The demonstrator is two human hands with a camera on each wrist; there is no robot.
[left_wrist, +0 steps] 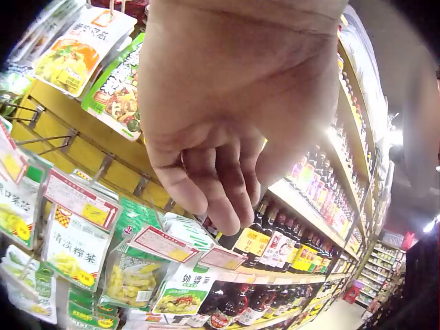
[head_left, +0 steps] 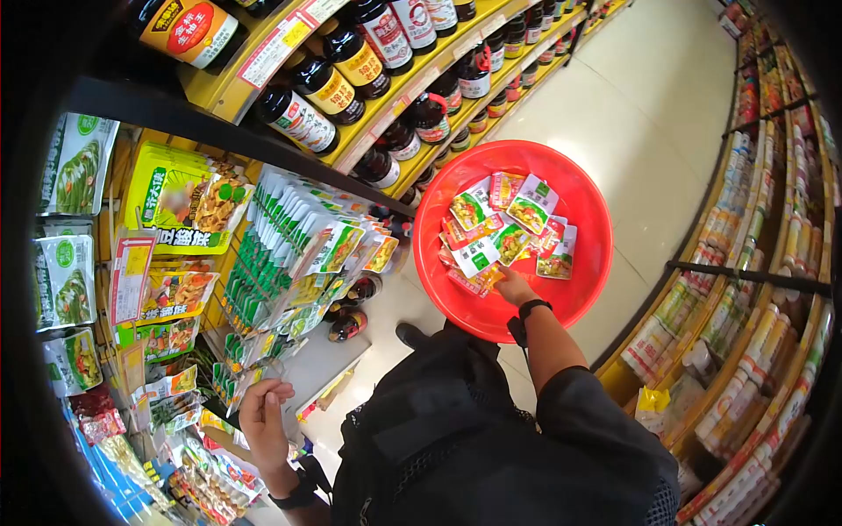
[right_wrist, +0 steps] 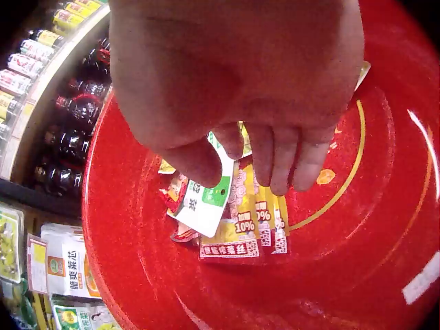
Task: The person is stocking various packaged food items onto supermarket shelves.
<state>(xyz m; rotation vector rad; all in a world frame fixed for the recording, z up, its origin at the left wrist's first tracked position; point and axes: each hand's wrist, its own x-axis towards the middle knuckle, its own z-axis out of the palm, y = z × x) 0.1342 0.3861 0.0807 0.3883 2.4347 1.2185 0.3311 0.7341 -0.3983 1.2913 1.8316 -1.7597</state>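
My right hand (head_left: 517, 291) reaches down inside a red plastic basin (head_left: 598, 254), over a loose pile of food packets. In the right wrist view its fingers (right_wrist: 278, 158) point down at the pile, the thumb overlapping a white-and-green packet (right_wrist: 208, 210). Below the fingers lie several orange-yellow packets (right_wrist: 237, 249) marked 10%. More white-and-green pickle packets (head_left: 531, 206) lie scattered across the basin. Nothing is held by my left hand (head_left: 266, 421), whose fingers hang loosely curled near the rack of hanging pickle packets (head_left: 338, 245). The left wrist view has these packets (left_wrist: 180, 292) below that hand.
Shelves of dark sauce bottles (head_left: 351, 70) run along the far left side, their ends close to the basin. Yellow-green pouches (head_left: 189, 197) hang on the left rack. Another long shelf (head_left: 754, 333) curves along the right. Pale tiled floor (head_left: 649, 96) stretches between the shelves.
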